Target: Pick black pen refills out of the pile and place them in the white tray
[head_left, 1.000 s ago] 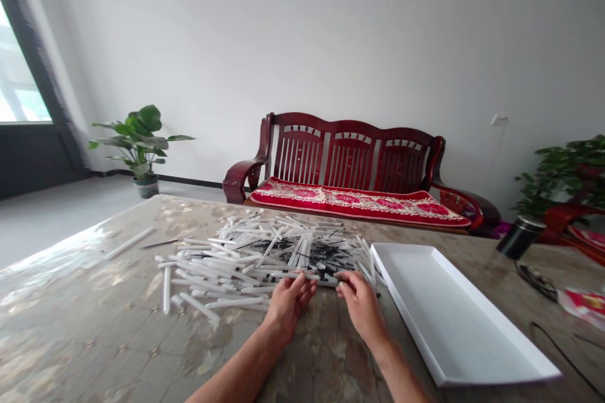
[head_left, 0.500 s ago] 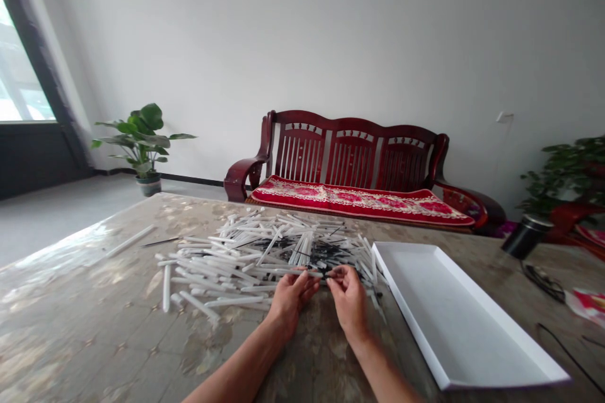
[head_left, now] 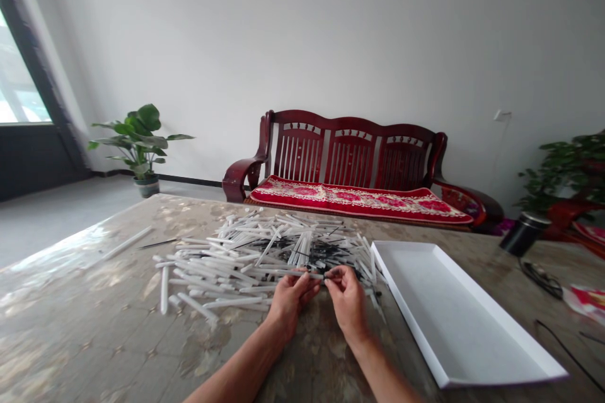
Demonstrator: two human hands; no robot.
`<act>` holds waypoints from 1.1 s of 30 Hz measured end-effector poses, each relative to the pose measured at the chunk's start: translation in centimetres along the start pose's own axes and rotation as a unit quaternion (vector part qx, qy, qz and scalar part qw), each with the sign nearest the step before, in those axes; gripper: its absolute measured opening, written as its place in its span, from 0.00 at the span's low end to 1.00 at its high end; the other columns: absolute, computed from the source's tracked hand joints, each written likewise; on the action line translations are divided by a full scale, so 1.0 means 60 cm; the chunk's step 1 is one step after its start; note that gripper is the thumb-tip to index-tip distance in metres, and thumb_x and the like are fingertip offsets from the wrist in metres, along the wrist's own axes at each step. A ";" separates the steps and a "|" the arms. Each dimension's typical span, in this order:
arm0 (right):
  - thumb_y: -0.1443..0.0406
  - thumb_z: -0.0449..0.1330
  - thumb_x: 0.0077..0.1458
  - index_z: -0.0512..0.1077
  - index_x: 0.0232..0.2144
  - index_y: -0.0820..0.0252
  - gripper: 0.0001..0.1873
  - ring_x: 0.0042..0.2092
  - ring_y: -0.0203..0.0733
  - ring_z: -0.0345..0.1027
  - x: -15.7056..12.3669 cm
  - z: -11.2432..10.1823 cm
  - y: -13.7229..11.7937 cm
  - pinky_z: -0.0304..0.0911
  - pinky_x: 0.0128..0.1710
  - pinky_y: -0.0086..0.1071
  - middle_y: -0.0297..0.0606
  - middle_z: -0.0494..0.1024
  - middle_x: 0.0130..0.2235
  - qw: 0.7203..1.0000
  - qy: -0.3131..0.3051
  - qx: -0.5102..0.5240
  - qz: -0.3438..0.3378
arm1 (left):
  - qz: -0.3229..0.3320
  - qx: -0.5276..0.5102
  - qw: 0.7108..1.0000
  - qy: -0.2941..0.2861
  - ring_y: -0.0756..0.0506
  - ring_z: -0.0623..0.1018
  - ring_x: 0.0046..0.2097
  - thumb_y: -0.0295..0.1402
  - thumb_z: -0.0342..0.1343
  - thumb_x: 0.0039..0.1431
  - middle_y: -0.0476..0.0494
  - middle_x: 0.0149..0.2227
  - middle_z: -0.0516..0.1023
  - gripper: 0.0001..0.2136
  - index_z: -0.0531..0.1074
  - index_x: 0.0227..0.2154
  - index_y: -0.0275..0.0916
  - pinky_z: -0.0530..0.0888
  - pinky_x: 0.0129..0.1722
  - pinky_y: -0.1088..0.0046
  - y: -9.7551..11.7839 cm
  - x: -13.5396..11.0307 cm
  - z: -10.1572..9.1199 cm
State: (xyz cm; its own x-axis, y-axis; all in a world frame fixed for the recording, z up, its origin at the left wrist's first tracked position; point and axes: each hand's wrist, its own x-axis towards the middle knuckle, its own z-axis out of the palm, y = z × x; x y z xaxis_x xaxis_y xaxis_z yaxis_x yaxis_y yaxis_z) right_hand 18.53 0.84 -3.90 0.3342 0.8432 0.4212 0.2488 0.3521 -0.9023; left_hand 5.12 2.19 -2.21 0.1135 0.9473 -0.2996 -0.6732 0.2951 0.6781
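A heap of white plastic tubes mixed with thin black sticks lies on the marbled table. My left hand pinches one white tube at the near edge of the heap. My right hand is pinched right beside it, its fingertips meeting the tube's end on a small dark piece. Both hands hover just above the table, close together.
A shallow white tray lies to the right of my hands. Beyond it are a black cup, dark cords and red packaging. A red wooden bench and potted plants stand behind the table.
My right hand has moved left toward my left hand, until its fingertips meet the end of the white tube. My left hand has stayed nearly still.
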 end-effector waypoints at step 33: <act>0.53 0.53 0.62 0.71 0.48 0.57 0.18 0.38 0.42 0.75 -0.013 -0.011 -0.016 0.68 0.38 0.31 0.38 0.80 0.38 0.994 -0.063 -0.081 -0.024 | 0.042 0.012 0.999 0.001 0.48 0.82 0.30 0.28 0.69 0.50 0.46 0.26 0.81 0.09 0.72 0.27 0.36 0.80 0.34 0.75 -0.001 -0.004 -0.001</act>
State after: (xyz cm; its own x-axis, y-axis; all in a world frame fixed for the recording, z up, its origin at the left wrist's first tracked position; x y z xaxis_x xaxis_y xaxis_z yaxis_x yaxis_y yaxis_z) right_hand 18.63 -0.44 -3.29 0.2042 0.8748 0.4393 0.4079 0.3319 -0.8505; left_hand 5.09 1.91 -2.23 0.0567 0.9684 -0.2428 -0.6621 0.2185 0.7168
